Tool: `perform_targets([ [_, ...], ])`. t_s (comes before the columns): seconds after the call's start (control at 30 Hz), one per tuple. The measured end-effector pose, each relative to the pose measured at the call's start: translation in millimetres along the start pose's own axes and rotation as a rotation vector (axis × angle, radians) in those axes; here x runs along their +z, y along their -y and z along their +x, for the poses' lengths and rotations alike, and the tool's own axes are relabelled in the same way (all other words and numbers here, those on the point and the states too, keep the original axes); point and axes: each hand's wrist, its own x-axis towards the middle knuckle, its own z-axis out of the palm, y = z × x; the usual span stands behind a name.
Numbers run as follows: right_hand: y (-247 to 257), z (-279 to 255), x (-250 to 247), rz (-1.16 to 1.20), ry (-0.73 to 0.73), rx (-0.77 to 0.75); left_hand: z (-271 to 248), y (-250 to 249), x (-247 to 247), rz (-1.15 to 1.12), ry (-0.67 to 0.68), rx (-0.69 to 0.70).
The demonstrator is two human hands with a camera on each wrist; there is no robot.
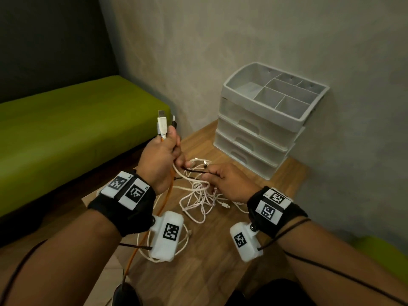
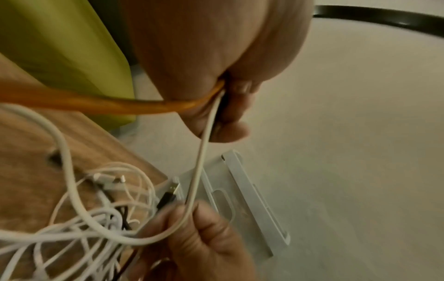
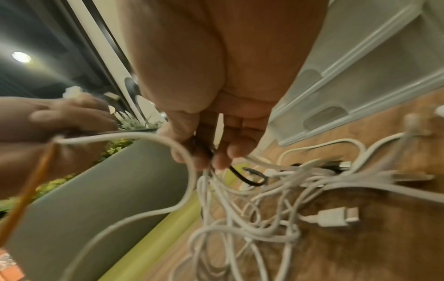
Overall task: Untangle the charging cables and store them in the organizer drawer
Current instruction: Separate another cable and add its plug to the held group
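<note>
The left hand (image 1: 162,155) grips several plug ends upright; the right hand (image 1: 229,181) pinches a black cable (image 1: 194,171) above the white tangle (image 1: 198,195) on the worktop (image 1: 254,195). Light, limp, snag-prone cables (best held near plugs).

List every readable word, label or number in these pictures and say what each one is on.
"L5": on a white marker tag of the left wrist band.
"L4", less surely: on the neighbouring tag of that band.
Right wrist band: coded squares only; any small print is too blurred.
Organizer and cable plugs: no text visible.
</note>
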Motion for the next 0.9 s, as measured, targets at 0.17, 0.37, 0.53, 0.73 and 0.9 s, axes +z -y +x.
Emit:
perform_targets([
  [0.17,-7,2,-4,-0.052,-0.018,-0.056,-7,-10,-6,0.167,-0.007,-0.089],
  [0.37,-16,8,-4,-0.333,0.067,-0.135,-11,-39,-18,0.142,0.062,-0.219],
  [0.53,-29,10,-10,-0.356,0.004,-0.077,-22,-73,-16,0.211,0.123,-0.261],
  [0.73,-10,11,-22,-0.405,0.028,-0.135,-18,-53,-18,0.853,-0.156,0.006],
  [0.9,8,-6,-23,-0.373,0.504,-0.057,-11,-49,-35,0.521,-0.212,-0.055],
])
